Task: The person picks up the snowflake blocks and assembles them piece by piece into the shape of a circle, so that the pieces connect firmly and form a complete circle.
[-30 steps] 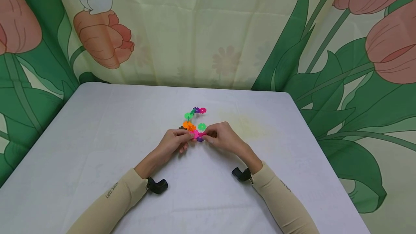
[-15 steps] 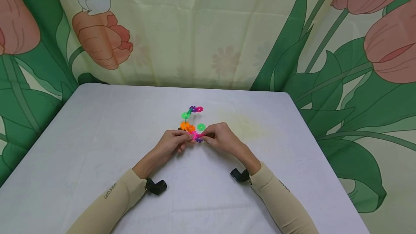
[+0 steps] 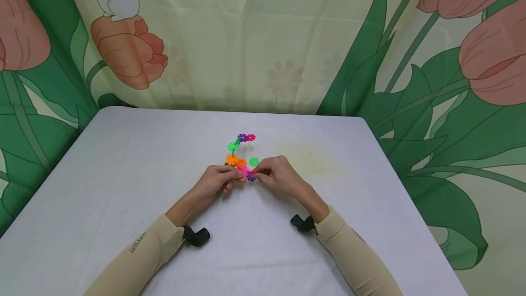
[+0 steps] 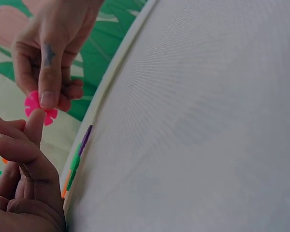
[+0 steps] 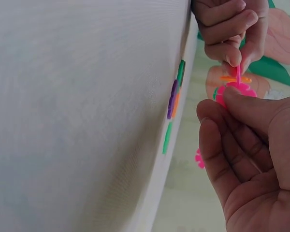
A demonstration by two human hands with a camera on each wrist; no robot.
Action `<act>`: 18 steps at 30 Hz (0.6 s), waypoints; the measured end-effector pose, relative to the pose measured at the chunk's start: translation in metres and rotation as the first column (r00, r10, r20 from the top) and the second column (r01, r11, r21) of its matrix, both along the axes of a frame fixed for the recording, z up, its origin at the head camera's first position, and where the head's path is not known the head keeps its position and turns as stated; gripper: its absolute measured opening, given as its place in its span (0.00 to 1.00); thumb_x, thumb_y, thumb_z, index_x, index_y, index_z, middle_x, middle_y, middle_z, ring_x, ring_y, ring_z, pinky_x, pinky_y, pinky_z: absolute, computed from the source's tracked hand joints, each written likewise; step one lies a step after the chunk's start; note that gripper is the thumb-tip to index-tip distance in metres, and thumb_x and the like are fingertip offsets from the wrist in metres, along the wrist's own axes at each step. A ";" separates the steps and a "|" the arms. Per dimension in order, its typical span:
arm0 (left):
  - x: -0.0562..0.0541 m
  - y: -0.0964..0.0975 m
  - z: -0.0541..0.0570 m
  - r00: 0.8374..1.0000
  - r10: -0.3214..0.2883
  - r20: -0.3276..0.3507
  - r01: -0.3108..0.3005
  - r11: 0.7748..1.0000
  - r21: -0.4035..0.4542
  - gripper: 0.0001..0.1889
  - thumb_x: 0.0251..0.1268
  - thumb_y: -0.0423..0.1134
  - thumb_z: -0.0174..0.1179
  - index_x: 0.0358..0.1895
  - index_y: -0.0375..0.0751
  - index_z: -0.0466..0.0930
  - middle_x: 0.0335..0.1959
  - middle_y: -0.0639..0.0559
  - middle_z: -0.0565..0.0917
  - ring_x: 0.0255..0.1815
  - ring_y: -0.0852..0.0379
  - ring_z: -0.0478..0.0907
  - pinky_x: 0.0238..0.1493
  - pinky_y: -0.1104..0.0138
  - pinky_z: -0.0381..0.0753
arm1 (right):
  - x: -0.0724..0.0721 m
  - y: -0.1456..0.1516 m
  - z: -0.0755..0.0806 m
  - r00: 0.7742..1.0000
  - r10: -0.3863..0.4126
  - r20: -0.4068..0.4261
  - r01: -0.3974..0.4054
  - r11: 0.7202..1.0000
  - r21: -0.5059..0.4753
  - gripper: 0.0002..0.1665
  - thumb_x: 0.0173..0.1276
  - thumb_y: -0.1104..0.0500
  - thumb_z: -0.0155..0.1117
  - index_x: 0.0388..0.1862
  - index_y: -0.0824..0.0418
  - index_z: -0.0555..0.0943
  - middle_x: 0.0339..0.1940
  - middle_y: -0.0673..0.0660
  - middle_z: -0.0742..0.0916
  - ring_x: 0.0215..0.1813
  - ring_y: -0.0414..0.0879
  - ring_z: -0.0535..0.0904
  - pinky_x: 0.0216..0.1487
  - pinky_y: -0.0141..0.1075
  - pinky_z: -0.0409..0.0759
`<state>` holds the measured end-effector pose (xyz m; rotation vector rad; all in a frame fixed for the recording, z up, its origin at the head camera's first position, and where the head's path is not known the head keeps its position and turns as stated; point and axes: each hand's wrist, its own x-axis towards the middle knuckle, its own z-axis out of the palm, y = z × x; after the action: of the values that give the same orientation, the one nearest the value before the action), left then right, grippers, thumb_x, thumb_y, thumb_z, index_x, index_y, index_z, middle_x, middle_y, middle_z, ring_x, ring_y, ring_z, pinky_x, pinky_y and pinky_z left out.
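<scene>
My left hand pinches a pink flower-shaped disc, seen edge-on in the right wrist view. From it a chain of slotted discs leads away: orange, light green, purple and pink at the far end. My right hand pinches another pink flower-shaped disc between thumb and finger. The two pink discs meet at their edges, crosswise to each other; how deep their slots engage is hidden by the fingers.
Just past the fingertips lies a loose light green disc on the white tabletop. A purple disc lies below the hands. A dark piece is partly hidden behind my left hand. A printed curtain hangs behind the table.
The far end of the disc chain has swung a little to the left. Both hands keep their pinch on the pink discs and have hardly moved.
</scene>
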<state>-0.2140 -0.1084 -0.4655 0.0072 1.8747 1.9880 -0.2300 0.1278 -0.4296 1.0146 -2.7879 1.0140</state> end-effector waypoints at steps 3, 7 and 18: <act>-0.001 0.001 0.000 1.000 0.004 0.007 -0.004 1.000 -0.005 0.09 0.73 0.38 0.68 0.47 0.34 0.90 0.31 0.54 0.92 0.21 0.63 0.70 0.26 0.74 0.70 | 0.000 0.001 0.001 1.000 0.009 -0.014 -0.009 1.000 0.003 0.07 0.67 0.63 0.78 0.43 0.62 0.93 0.36 0.54 0.94 0.34 0.40 0.85 0.40 0.25 0.84; -0.001 0.001 0.001 1.000 0.002 0.000 -0.002 1.000 -0.010 0.09 0.74 0.37 0.67 0.46 0.34 0.90 0.31 0.53 0.92 0.21 0.63 0.70 0.25 0.74 0.70 | 0.001 -0.001 0.001 0.999 0.016 -0.031 -0.016 1.000 0.005 0.07 0.67 0.63 0.78 0.42 0.62 0.93 0.36 0.54 0.94 0.33 0.40 0.85 0.38 0.25 0.83; -0.002 0.002 -0.003 1.000 0.014 -0.011 -0.014 1.000 -0.015 0.10 0.73 0.35 0.67 0.47 0.30 0.89 0.30 0.54 0.92 0.21 0.64 0.70 0.25 0.74 0.69 | 0.002 -0.003 -0.004 0.995 0.035 -0.093 -0.033 0.999 0.029 0.05 0.68 0.64 0.76 0.41 0.63 0.93 0.36 0.55 0.94 0.36 0.42 0.88 0.43 0.28 0.86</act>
<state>-0.2158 -0.1065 -0.4681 0.0007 1.9015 1.9868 -0.2282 0.1247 -0.4337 1.0862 -2.7259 0.9096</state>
